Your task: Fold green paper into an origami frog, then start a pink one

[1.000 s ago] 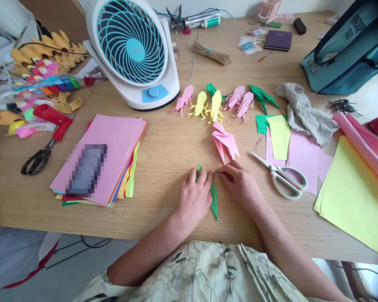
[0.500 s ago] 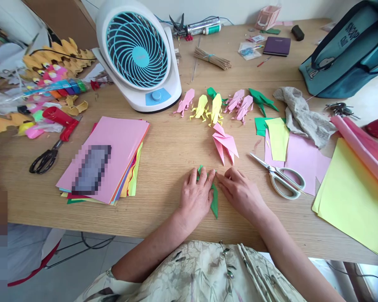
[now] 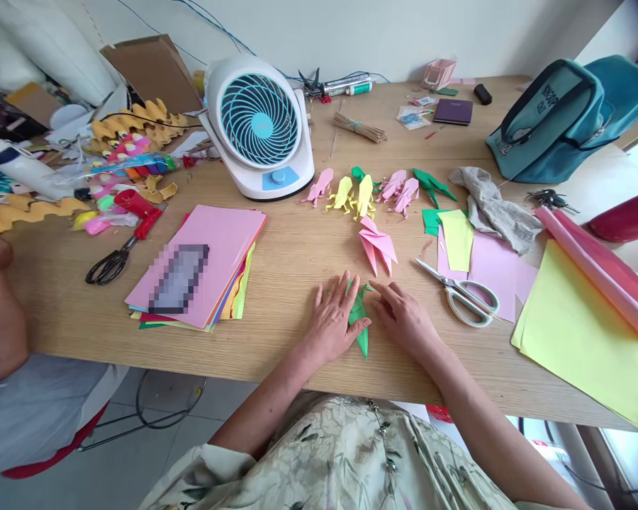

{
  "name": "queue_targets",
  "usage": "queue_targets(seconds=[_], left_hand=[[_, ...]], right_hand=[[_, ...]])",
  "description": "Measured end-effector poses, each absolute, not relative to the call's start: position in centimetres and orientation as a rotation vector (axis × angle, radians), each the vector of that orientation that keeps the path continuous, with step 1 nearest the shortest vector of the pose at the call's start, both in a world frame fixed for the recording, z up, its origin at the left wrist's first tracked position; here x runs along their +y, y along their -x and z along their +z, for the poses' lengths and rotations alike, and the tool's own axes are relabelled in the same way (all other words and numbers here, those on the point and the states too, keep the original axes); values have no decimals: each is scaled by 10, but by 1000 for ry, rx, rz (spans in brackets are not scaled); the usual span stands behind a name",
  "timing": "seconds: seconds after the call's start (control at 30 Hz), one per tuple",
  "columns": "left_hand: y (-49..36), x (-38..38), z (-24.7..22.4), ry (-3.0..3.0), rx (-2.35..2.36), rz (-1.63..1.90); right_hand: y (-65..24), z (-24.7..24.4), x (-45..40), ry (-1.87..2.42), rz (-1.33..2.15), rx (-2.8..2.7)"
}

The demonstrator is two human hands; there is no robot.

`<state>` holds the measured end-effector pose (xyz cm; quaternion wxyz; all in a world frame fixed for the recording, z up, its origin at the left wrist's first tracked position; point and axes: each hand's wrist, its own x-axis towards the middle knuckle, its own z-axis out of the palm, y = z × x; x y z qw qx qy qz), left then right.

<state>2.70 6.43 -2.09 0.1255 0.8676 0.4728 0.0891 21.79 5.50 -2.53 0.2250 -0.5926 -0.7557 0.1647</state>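
Bright, soft light washes the table [image 3: 292, 276], palest far right of the fan [image 3: 261, 124]; shadows are faint. Pixelation masks part of the paper stack [image 3: 226, 234] in front of the fan; edges look stretched.

Green paper [image 3: 360, 310], cream leaf-print shirt [image 3: 334, 453]
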Motion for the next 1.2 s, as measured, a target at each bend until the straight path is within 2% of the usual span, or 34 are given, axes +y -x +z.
queue_targets(seconds=[0.4,1.2], left_hand=[[30,71,-23,-2225,1546,806],[12,80,-23,-2038,1560,873]], right_hand=[[-222,-27,55,1557,530,-1776],[-216,-28,53,1621,547,-1824]])
